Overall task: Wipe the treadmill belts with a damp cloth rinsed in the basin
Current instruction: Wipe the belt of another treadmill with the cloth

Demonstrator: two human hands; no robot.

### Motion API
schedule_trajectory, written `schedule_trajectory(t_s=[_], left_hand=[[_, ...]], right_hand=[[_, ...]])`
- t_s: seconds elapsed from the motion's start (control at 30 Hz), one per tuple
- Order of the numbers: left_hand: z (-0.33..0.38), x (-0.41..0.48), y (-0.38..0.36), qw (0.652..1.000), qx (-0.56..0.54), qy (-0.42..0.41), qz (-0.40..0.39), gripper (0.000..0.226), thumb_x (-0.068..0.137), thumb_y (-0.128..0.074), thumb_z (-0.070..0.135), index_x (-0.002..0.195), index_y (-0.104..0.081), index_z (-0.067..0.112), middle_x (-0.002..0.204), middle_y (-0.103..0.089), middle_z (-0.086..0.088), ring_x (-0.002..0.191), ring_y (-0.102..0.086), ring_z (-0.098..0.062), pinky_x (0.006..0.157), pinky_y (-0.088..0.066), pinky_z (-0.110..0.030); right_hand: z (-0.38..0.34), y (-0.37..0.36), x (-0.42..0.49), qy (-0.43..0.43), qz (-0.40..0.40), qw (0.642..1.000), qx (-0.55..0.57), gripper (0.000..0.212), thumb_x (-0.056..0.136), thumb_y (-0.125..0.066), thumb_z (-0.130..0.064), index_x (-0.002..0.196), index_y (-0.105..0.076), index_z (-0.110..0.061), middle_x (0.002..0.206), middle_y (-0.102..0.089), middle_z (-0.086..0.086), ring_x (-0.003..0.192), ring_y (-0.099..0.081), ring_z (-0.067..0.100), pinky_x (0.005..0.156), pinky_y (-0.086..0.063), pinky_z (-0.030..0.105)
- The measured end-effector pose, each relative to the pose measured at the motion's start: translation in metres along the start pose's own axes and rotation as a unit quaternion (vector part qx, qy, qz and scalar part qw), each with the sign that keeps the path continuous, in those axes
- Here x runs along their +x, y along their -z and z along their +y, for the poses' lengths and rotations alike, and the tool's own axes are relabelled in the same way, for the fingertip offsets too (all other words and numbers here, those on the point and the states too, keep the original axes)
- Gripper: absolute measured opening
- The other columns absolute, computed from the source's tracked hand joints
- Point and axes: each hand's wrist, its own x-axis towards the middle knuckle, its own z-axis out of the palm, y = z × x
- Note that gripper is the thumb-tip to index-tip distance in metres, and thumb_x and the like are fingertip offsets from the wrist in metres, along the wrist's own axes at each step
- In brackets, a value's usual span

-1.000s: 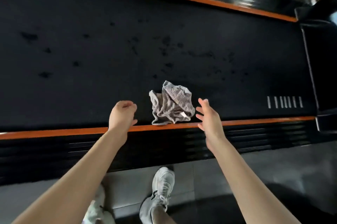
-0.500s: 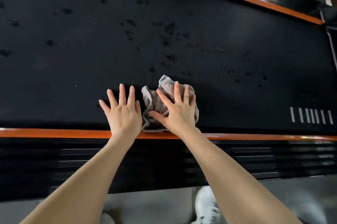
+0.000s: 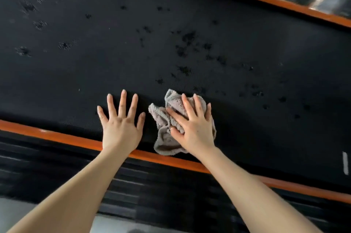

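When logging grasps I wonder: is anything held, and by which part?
Nothing is gripped. The right hand presses flat on the crumpled cloth; the left hand lies flat on the belt.

A single wide-angle view is taken from the person's head, facing forward and steeply down onto the black textured treadmill belt [image 3: 228, 14], which fills most of the frame at close range. The frame is rolled, so the near orange side stripe [image 3: 66, 138] descends from left to right, and both bare forearms [image 3: 79, 185] enter from the bottom edge. The black ribbed side rail [image 3: 171, 185] and grey floor [image 3: 11, 207] lie lowest, nearest the camera.
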Motion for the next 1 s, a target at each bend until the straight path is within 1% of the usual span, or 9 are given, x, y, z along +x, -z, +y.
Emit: schedule_trajectory(t_s=[0.13, 0.2, 0.3, 0.4, 0.63, 0.77, 0.83, 0.9, 1.0], left_hand=[[-0.001, 0.002, -0.005, 1.0, -0.005, -0.002, 0.024, 0.062, 0.094, -0.012, 0.054, 0.149, 0.005, 0.032, 0.159, 0.008, 0.0, 0.144, 0.014, -0.034, 0.114, 0.005, -0.055], [0.0, 0.002, -0.006, 1.0, 0.007, 0.0, 0.027, 0.063, 0.091, -0.006, 0.056, 0.148, 0.007, 0.033, 0.159, 0.008, 0.001, 0.144, 0.013, -0.033, 0.114, 0.003, -0.055], [-0.001, 0.002, -0.008, 0.999, 0.02, 0.001, 0.039, 0.066, 0.085, 0.002, 0.058, 0.144, 0.014, 0.034, 0.159, 0.009, 0.001, 0.144, 0.013, -0.033, 0.114, 0.001, -0.054], [-0.001, 0.003, -0.008, 0.999, 0.018, 0.007, 0.042, 0.064, 0.09, -0.006, 0.058, 0.147, 0.01, 0.034, 0.159, 0.008, 0.002, 0.144, 0.012, -0.032, 0.115, 0.001, -0.054], [0.001, 0.008, -0.007, 0.999, 0.015, 0.017, 0.042, 0.061, 0.094, -0.018, 0.057, 0.149, 0.001, 0.038, 0.159, 0.006, 0.006, 0.145, 0.009, -0.03, 0.115, -0.002, -0.054], [0.018, 0.01, -0.004, 0.998, -0.019, 0.057, 0.028, 0.064, 0.095, -0.02, 0.057, 0.151, -0.005, 0.03, 0.159, 0.005, 0.0, 0.144, 0.008, -0.037, 0.113, -0.001, -0.059], [0.039, 0.009, 0.0, 0.997, -0.03, 0.059, 0.045, 0.064, 0.095, -0.022, 0.054, 0.151, -0.01, 0.025, 0.159, 0.003, -0.005, 0.142, 0.006, -0.043, 0.112, 0.0, -0.061], [0.067, 0.008, 0.004, 0.996, -0.016, 0.017, 0.08, 0.058, 0.097, -0.021, 0.051, 0.15, -0.012, 0.028, 0.159, 0.002, -0.008, 0.141, 0.006, -0.046, 0.11, 0.004, -0.062], [0.128, 0.009, 0.01, 0.991, -0.021, -0.068, 0.116, 0.055, 0.098, -0.02, 0.047, 0.15, -0.012, 0.03, 0.159, 0.001, -0.009, 0.141, 0.005, -0.045, 0.11, 0.006, -0.062]], right_hand=[[0.0, -0.004, -0.001, 0.004, 0.02, 1.0, 0.001, 0.047, 0.084, -0.044, -0.054, 0.128, -0.057, -0.041, 0.153, -0.035, 0.008, 0.142, -0.023, 0.038, 0.109, -0.019, 0.067], [0.001, -0.005, -0.002, 0.006, 0.027, 1.0, -0.007, 0.048, 0.085, -0.042, -0.057, 0.129, -0.056, -0.041, 0.153, -0.033, 0.008, 0.142, -0.022, 0.039, 0.109, -0.02, 0.068], [0.0, -0.008, -0.003, 0.015, 0.017, 0.999, -0.039, 0.064, 0.085, -0.031, -0.074, 0.134, -0.051, -0.038, 0.155, -0.029, 0.011, 0.144, -0.016, 0.041, 0.11, -0.015, 0.068], [0.0, -0.011, -0.003, 0.017, 0.025, 0.998, -0.052, 0.071, 0.082, -0.028, -0.08, 0.135, -0.05, -0.038, 0.155, -0.029, 0.012, 0.144, -0.017, 0.041, 0.11, -0.015, 0.067], [0.006, -0.02, -0.002, 0.039, 0.091, 0.994, -0.038, 0.051, 0.086, -0.037, -0.06, 0.122, -0.063, -0.036, 0.142, -0.049, 0.013, 0.132, -0.04, 0.043, 0.1, -0.033, 0.068], [0.007, -0.019, -0.001, 0.036, 0.107, 0.994, -0.007, 0.046, 0.086, -0.04, -0.053, 0.119, -0.066, -0.034, 0.14, -0.052, 0.009, 0.131, -0.042, 0.039, 0.101, -0.032, 0.066], [0.018, -0.015, -0.005, 0.035, 0.114, 0.993, 0.017, 0.039, 0.087, -0.05, -0.044, 0.119, -0.066, -0.029, 0.137, -0.054, 0.007, 0.131, -0.042, 0.036, 0.102, -0.032, 0.067], [0.048, -0.006, -0.017, -0.004, 0.143, 0.99, 0.016, 0.036, 0.084, -0.06, -0.035, 0.117, -0.068, -0.024, 0.132, -0.057, 0.006, 0.127, -0.045, 0.035, 0.1, -0.034, 0.066], [0.129, 0.016, -0.054, -0.13, 0.16, 0.978, 0.006, 0.036, 0.087, -0.055, -0.032, 0.12, -0.065, -0.022, 0.134, -0.054, 0.003, 0.13, -0.042, 0.032, 0.103, -0.034, 0.062]])
